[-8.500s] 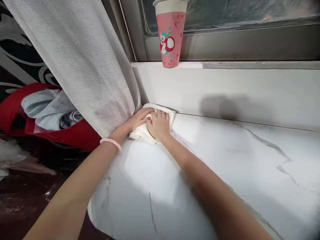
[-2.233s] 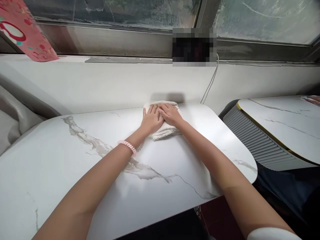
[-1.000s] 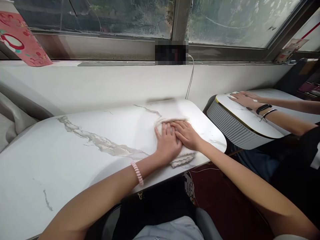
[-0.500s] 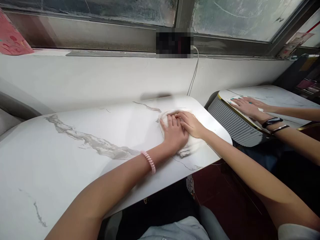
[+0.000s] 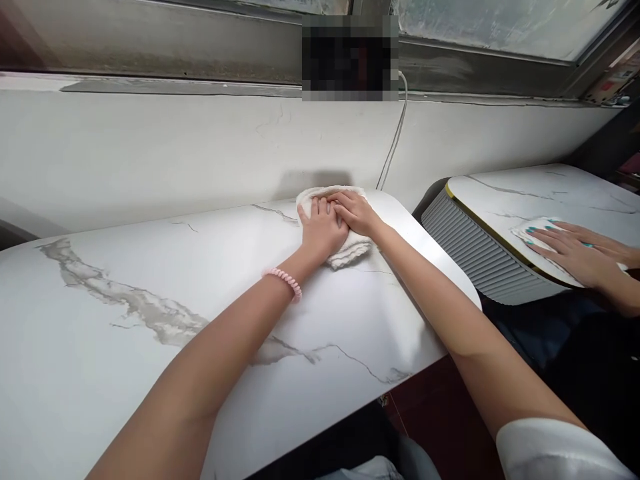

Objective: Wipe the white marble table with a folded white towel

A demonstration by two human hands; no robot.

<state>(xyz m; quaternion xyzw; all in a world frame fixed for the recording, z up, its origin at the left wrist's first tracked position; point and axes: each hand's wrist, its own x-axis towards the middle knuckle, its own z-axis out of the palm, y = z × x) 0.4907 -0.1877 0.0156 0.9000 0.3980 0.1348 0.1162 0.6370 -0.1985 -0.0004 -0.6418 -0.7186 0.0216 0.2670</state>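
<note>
A folded white cloth (image 5: 351, 253) lies on the white marble-patterned table (image 5: 290, 407), at its back edge close to the wall. My left hand (image 5: 324, 235) rests flat on the cloth with its fingers spread, and a pink coiled band (image 5: 286, 283) circles that wrist. Flat beside it, my right hand (image 5: 359, 213) presses on the cloth too, its outstretched fingers partly over the left hand's fingers. Both palms hide the middle of the cloth; its far rim and near folded edge show.
A pale wall (image 5: 200, 153) rises behind the table, under a window frame. White cables (image 5: 395, 143) hang from a blurred-out dark object (image 5: 350, 60). On the right, a co-worker's hands (image 5: 575, 253) press a white cloth (image 5: 531, 230) on a second marble-patterned table (image 5: 540, 190) with ribbed sides.
Both my hands and the cloth have slid away from me to the table's back edge. The co-worker's hands and cloth have moved nearer to that person. The view has shifted slightly.
</note>
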